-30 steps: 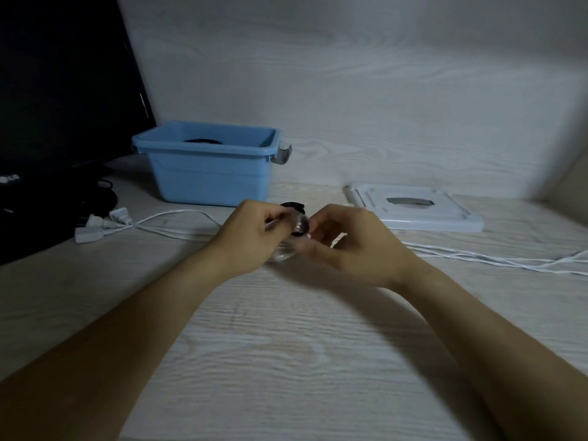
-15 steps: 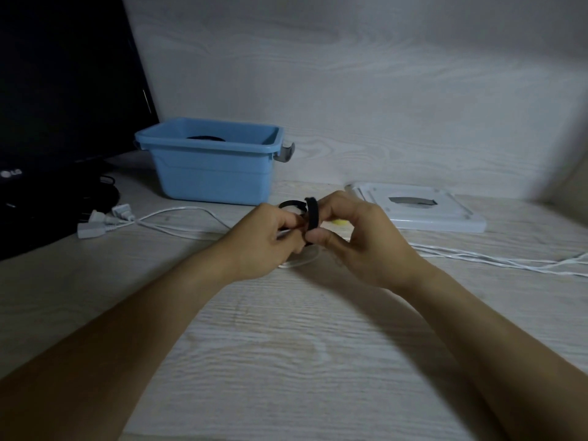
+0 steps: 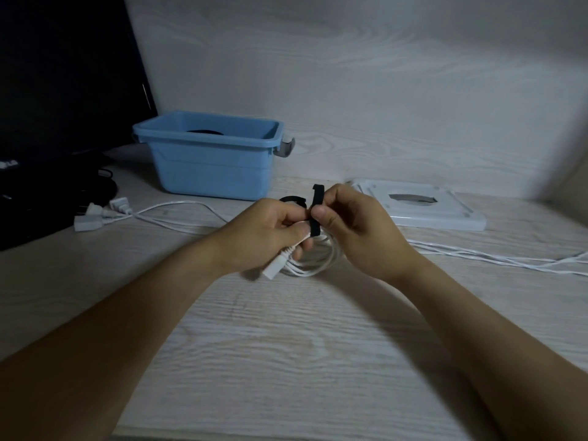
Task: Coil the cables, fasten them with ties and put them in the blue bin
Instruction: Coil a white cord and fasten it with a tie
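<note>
My left hand (image 3: 270, 232) grips a coiled white cable (image 3: 313, 261) just above the table, and its white plug (image 3: 276, 266) pokes out below my fingers. My right hand (image 3: 353, 222) pinches a black tie strap (image 3: 316, 211) that stands upright around the coil's top. A second black tie (image 3: 291, 198) curls on the table just behind my left hand. The blue bin (image 3: 211, 160) stands at the back left with something dark inside. More white cable (image 3: 496, 257) lies uncoiled to the right.
A black monitor (image 3: 63, 84) and its base fill the left side. White plugs (image 3: 101, 213) with a loose cable (image 3: 178, 206) lie in front of the bin. A flat white lid (image 3: 423, 208) rests at the back right. A wood-grain wall is behind.
Both hands lifted the coil slightly and drew it nearer. The black tie has been pulled upright around the coil, and the white plug now hangs out below my left hand.
</note>
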Motion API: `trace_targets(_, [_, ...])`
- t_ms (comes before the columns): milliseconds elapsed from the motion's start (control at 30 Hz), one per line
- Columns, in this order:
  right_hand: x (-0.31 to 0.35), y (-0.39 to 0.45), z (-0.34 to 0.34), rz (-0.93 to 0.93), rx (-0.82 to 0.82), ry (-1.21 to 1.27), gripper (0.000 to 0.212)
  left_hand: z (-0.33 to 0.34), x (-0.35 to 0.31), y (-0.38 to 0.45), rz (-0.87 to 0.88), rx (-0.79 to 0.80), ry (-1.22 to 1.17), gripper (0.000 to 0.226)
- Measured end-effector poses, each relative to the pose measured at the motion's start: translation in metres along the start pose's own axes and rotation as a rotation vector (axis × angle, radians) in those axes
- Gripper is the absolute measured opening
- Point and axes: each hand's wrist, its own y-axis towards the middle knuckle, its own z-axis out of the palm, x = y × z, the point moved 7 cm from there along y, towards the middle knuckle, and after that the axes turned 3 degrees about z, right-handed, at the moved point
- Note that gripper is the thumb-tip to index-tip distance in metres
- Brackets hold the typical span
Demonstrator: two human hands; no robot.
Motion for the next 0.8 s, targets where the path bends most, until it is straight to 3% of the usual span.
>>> trace_targets(100, [0.000,0.000,0.000,0.018,-0.025,-0.056,0.017,-0.005,0.003,0.001,0.025,-0.094,-0.021,0.014])
trace_targets(233, [0.001,0.000,-0.003,0.014,-0.067,-0.084,0.014,-0.009,0.011,0.002,-0.074,-0.238,-0.287,0.021])
trace_targets(367, [0.003,0.000,-0.005,-0.027,-0.100,-0.135,0.012,-0.011,0.013,0.000,-0.108,-0.307,-0.344,0.023])
trace_targets(500, [0.000,0.000,-0.005,0.010,-0.134,-0.111,0.014,-0.012,0.015,0.000,-0.117,-0.280,-0.280,0.022])
trace_targets(633, [-0.002,-0.001,-0.009,0.043,-0.180,-0.093,0.016,-0.001,0.011,0.000,-0.071,-0.208,-0.189,0.040])
trace_targets(800, [-0.002,-0.001,-0.014,0.099,-0.172,-0.086,0.019,-0.005,0.004,0.001,0.066,-0.260,-0.015,0.028])
